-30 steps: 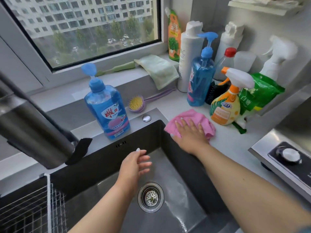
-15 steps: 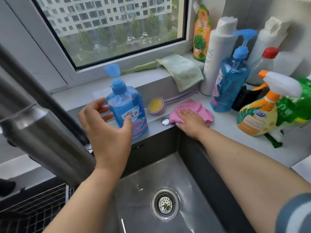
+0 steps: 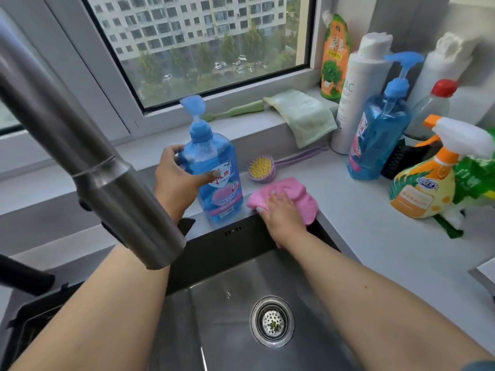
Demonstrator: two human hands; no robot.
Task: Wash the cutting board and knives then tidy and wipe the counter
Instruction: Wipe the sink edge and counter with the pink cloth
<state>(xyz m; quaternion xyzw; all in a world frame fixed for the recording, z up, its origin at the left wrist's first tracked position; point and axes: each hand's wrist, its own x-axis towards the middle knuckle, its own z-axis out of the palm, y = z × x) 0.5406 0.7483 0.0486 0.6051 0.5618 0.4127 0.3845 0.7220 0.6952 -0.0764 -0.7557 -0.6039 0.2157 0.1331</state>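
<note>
Nearest the camera, the sink (image 3: 308, 277) basin holds only its drain strainer (image 3: 272, 320), leaving open room under both forearms. The faucet (image 3: 88, 156) crosses the left foreground and hides part of the left forearm.

At the sink's back rim, the left hand (image 3: 176, 180) grips the blue pump bottle (image 3: 214, 178), thumb across its front label and fingers wrapped behind. The bottle stands on the narrow ledge, its base at the rim edge. The right hand (image 3: 281, 212) presses flat, fingers extended, on the pink cloth (image 3: 292, 194), which lies on the counter (image 3: 375, 236) at the sink's back right corner, just beside the bottle.

Farther back, a yellow-and-purple brush (image 3: 261, 170) lies behind the cloth. Cleaning bottles (image 3: 375, 140) crowd the right rear counter.

Half a second earlier the left hand was only reaching for the bottle, and the cloth lay further right.
</note>
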